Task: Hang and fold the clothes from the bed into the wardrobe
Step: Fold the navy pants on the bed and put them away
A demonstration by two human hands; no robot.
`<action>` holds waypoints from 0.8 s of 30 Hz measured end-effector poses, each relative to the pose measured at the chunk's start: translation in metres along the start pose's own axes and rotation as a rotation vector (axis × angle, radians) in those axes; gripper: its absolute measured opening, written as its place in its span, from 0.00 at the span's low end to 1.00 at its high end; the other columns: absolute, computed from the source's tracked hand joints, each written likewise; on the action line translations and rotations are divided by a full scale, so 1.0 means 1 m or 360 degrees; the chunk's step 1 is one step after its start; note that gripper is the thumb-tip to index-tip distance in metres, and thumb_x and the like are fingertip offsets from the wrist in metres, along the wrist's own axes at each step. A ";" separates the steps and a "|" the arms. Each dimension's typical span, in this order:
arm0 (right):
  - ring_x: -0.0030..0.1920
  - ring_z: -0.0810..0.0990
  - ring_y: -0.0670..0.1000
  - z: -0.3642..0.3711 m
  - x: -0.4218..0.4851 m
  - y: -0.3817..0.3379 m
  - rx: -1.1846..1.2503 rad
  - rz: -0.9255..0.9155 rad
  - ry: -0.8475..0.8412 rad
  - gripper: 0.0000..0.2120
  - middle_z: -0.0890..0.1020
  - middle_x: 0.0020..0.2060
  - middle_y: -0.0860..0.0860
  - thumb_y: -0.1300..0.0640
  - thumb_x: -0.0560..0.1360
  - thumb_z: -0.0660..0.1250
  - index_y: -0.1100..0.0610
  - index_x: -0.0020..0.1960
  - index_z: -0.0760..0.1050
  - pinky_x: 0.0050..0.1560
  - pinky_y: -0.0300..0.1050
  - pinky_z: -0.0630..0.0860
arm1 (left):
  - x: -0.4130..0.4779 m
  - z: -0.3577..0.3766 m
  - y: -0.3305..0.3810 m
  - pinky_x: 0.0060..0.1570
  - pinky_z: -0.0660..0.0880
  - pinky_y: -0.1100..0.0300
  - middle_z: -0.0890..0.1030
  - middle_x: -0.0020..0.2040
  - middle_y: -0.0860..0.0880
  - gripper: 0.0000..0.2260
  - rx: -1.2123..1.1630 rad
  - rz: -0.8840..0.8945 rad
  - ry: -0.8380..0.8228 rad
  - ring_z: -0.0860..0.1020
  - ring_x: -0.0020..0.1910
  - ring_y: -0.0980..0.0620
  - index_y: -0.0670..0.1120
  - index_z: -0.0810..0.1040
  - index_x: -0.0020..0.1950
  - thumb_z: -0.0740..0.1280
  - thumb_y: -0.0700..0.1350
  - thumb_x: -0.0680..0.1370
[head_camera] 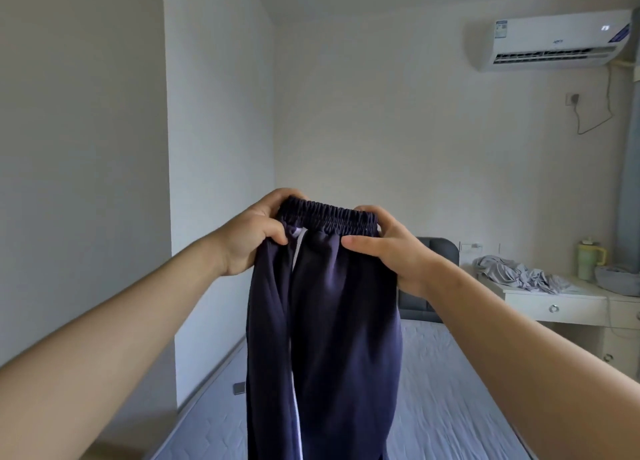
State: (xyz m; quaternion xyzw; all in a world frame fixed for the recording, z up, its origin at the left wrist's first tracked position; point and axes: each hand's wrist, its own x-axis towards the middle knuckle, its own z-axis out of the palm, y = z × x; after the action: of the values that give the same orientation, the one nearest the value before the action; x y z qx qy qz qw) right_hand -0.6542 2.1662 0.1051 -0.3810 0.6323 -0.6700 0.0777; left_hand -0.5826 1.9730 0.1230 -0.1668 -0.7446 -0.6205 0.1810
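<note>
Holding up dark navy jersey track trousers with a white side stripe (339,303) in the air above the pale grey quilted bed (450,390), gripped at both ends of the elastic waistband (329,217) by left hand (252,238) and right hand (394,251), fingers (273,236) and thumbs clamped on the fabric. Looks like the shake-out step before folding. Next up, probably: lining up the legs, laying flat, folding. No wardrobe in view.
</note>
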 end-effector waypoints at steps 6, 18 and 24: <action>0.36 0.80 0.52 0.003 0.007 -0.011 -0.0087 0.0138 0.0031 0.12 0.80 0.38 0.53 0.67 0.71 0.71 0.54 0.47 0.71 0.42 0.47 0.79 | -0.011 -0.001 0.009 0.35 0.75 0.65 0.78 0.37 0.53 0.14 0.0073 -0.0226 -0.0156 0.78 0.34 0.58 0.50 0.71 0.48 0.65 0.38 0.65; 0.40 0.83 0.53 -0.004 0.007 -0.001 -0.0114 0.0500 -0.0160 0.07 0.84 0.42 0.55 0.67 0.72 0.66 0.59 0.46 0.79 0.43 0.45 0.80 | -0.015 -0.006 0.002 0.40 0.78 0.67 0.79 0.35 0.52 0.21 0.0349 -0.0423 0.0012 0.78 0.35 0.58 0.47 0.74 0.57 0.65 0.26 0.71; 0.37 0.83 0.54 0.000 0.007 0.016 0.0139 0.0453 -0.0119 0.07 0.83 0.39 0.56 0.71 0.73 0.63 0.63 0.47 0.78 0.42 0.46 0.81 | -0.017 -0.028 0.009 0.59 0.71 0.55 0.80 0.36 0.55 0.13 0.1079 -0.0884 -0.0132 0.75 0.46 0.53 0.47 0.78 0.44 0.76 0.38 0.64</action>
State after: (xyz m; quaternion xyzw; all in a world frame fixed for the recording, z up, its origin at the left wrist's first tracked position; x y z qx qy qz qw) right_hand -0.6652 2.1595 0.0938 -0.3085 0.6469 -0.6644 0.2117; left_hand -0.5613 1.9469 0.1275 0.0838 -0.9293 -0.3591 0.0217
